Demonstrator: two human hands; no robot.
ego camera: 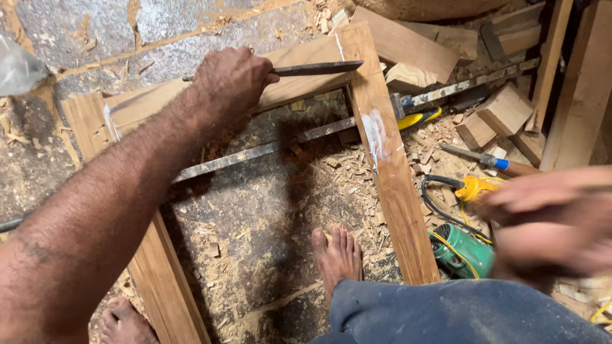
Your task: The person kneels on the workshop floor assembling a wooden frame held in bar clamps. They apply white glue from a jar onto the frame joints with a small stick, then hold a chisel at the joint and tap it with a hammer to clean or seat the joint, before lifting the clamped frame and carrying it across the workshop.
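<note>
My left hand (pixel 231 81) is closed around a long dark metal chisel (pixel 319 68) that lies along the top rail of a wooden frame (pixel 389 159), its tip at the frame's upper right corner joint. White glue marks show on the right stile. My right hand (pixel 548 220) is a blur at the right edge, above the floor tools; whether it holds anything is unclear. A long metal bar clamp (pixel 268 150) spans the frame below the top rail. Both bare feet stand on the floor, one (pixel 338 255) inside the frame.
Sawdust and wood chips cover the stone floor. A green power tool (pixel 462 251) with a yellow plug (pixel 475 186) and black cord lies right of the frame. Offcut blocks (pixel 503 109), planks and a blue-handled tool (pixel 491 159) are piled at the upper right.
</note>
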